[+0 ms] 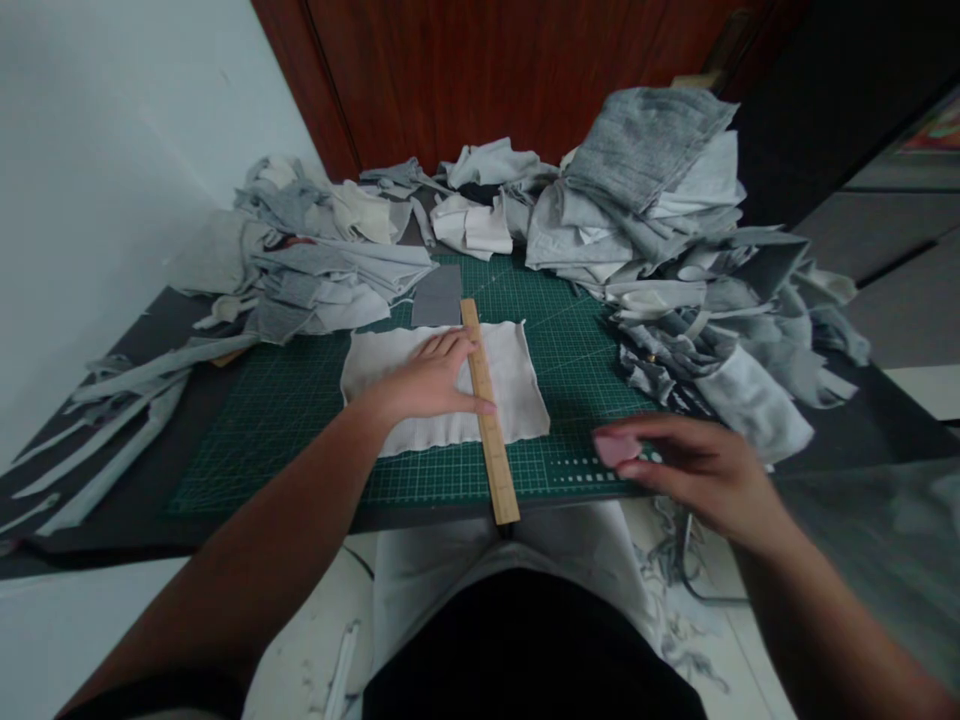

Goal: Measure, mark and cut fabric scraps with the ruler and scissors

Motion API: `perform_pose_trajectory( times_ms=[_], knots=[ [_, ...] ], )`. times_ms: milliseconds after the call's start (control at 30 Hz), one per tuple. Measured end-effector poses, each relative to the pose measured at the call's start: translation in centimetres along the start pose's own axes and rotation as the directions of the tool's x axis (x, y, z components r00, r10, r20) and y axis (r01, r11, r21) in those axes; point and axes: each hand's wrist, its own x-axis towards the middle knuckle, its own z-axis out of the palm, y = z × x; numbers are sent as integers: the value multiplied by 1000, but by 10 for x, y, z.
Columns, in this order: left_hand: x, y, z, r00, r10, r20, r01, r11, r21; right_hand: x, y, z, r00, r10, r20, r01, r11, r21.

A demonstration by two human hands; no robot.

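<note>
Cloth [519,385] is laid on a green mat [566,340] under a ruler [496,465], steadied by the splayed left hand [431,382]; even pressure seems best. A pink piece [615,449] is pinched by the right hand [701,475].

The ruler [481,375] is showing smooth, matt bare wood; the cream fabric piece [517,382] beneath it is looking like soft, matt, finely ribbed cloth; the cutting mat [570,340] is passing for matt plastic, its face flat and smooth; the grey rectangle [437,295] is appearing smooth and dull, its material staying unclear; the pink piece [616,447] is looking matt, blur hiding its substance; the right-hand fabric heap [652,150] is displaying rough, heathered cloth; the door [487,70] is bearing glossy, grained wood; the wall [150,120] is looking smooth and matt.
</note>
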Motion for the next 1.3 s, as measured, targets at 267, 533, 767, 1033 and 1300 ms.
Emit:
perform_pose_trajectory(
  times_ms=[267,533,767,1033,1300],
  knots=[
    [-14,1,-19,989,-66,131,56,996,76,-96,72,-110,364,298,-882,-700,713,-48],
    [-16,-18,-21,993,-43,114,37,998,59,-100,120,-154,413,236,-880,-838,477,-266],
    [-15,-27,-18,996,5,89,-9,999,49,-74,133,-167,610,164,-775,-777,318,-543],
    [-14,-30,-16,998,10,59,-12,999,45,-54,124,-151,703,19,-711,-658,398,-640],
    [-13,-25,-14,999,-34,37,33,999,33,-30,52,-44,933,66,-353,-298,690,-660]
  ],
)
